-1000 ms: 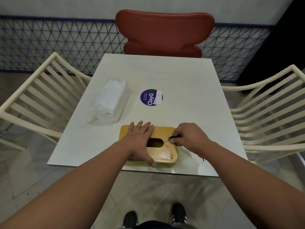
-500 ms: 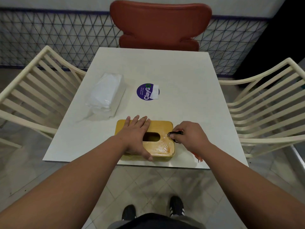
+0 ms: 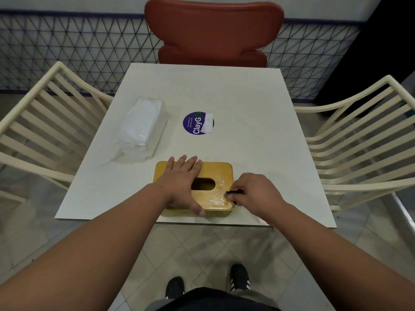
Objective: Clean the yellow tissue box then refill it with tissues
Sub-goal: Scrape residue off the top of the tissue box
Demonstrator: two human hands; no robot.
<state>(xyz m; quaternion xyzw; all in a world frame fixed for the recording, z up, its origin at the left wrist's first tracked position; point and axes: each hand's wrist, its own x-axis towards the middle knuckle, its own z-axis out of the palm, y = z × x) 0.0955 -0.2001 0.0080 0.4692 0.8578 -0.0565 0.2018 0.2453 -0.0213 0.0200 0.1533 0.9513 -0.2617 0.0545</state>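
Observation:
The yellow tissue box lies flat near the table's front edge, its oval slot facing up. My left hand presses flat on the left half of its lid, fingers straight and thumb at the front rim. My right hand pinches a small dark cleaning tool against the lid's right end, where the surface looks wet and foamy. A clear-wrapped pack of white tissues lies on the table behind and to the left of the box.
The white square table carries a round purple sticker at its middle. A red chair stands at the far side. Cream slatted chairs stand to the left and right. A mesh fence runs behind.
My right hand has slid the tool a little toward me along the lid's right end. My left hand stays pressed on the box.

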